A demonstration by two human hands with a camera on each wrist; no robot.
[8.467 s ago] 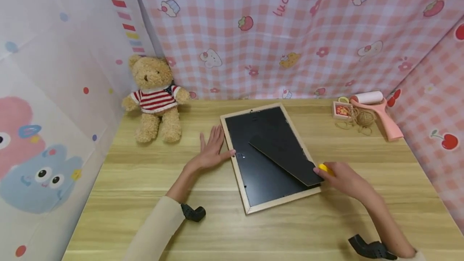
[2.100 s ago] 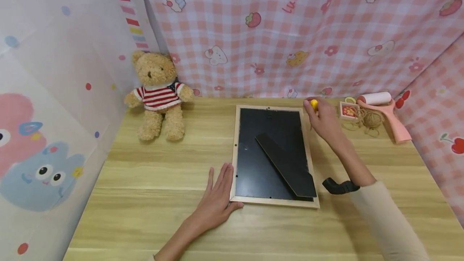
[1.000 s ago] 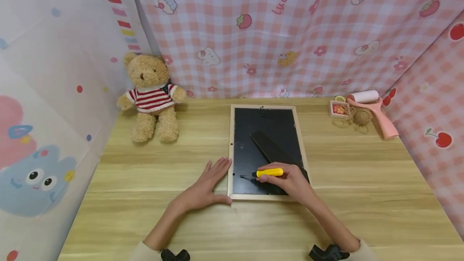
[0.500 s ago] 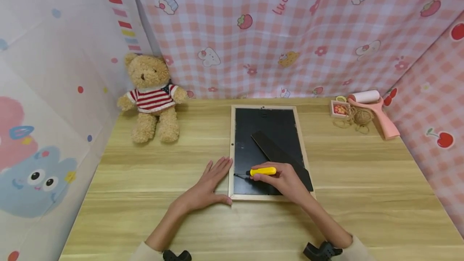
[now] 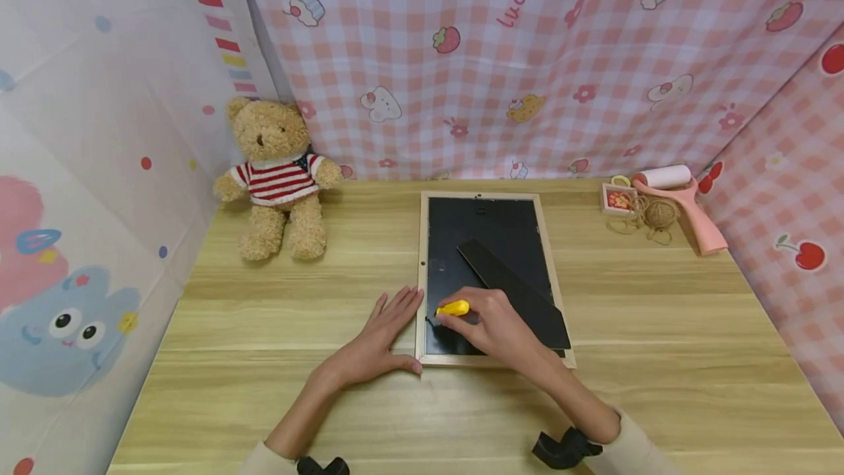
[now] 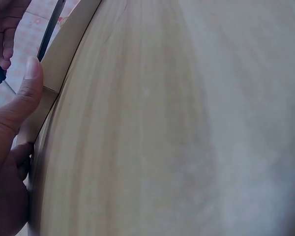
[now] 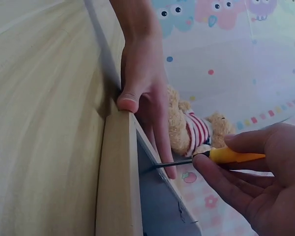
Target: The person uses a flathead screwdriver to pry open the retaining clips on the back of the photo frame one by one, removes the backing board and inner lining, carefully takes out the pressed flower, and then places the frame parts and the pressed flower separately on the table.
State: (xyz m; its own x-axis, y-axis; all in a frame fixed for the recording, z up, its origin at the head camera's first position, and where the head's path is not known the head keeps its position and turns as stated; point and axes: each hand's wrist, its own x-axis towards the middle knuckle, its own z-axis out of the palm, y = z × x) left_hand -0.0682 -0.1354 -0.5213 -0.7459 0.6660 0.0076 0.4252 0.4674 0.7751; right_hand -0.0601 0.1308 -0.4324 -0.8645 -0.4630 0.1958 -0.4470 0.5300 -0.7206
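Note:
A picture frame [image 5: 423,240] with a pale wood rim lies back up on the table, its black backing board [image 5: 455,218] showing. The frame's black easel leg [image 5: 521,297] slants across the board. My right hand [image 5: 497,325] grips a screwdriver [image 7: 231,156] by its yellow handle. In the right wrist view the shaft reaches the inside of the rim, near a small dark tab at the left edge. Flat beside the lower left corner, my left hand [image 5: 369,347] touches the rim with straight fingers; its thumb [image 6: 32,81] lies against the wooden edge.
A teddy bear [image 5: 273,174] in a striped shirt sits at the back left. At the back right are a pink lint roller [image 5: 689,207], a ball of twine [image 5: 659,212] and a small box [image 5: 618,199]. Patterned cloths hang behind and beside the wooden table [image 5: 316,416].
Earlier the frame lay askew; it now stands straighter. My right hand has moved from the frame's right side to its left edge with the screwdriver. Lately the left hand has stayed put.

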